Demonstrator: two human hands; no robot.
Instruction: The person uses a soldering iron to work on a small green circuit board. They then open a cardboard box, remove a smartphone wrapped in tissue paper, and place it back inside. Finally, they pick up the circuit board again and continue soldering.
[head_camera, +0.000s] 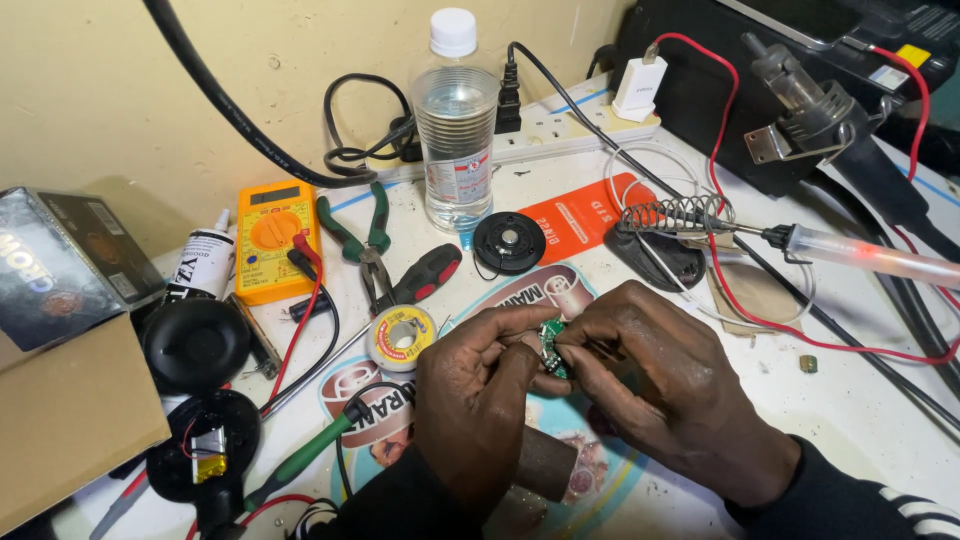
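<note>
Pinching a small green board (552, 345) between both sets of fingertips, the left hand (478, 400) and right hand (655, 385) meet above the table (860, 400), low in the middle of the view. Board: held at the point where the thumbs and forefingers come together, mostly covered, only a sliver of green with tiny parts showing between the fingers; it seems to stand roughly on edge, its visible strip running up and down, but its true long axis and facing cannot be told. Left hand: closed on the board from the left. Right hand: closed on it from the right, fingers curled over the top. Nearby items: solder reel (400, 337) just left of the hands; red-handled screwdriver (425, 275) and green pliers (358, 232) beyond it; yellow multimeter (277, 240) further left; black round disc (509, 243) and water bottle (455, 130) behind the hands; soldering iron (850, 250) in its coil stand (672, 215) to the right, well apart.
</note>
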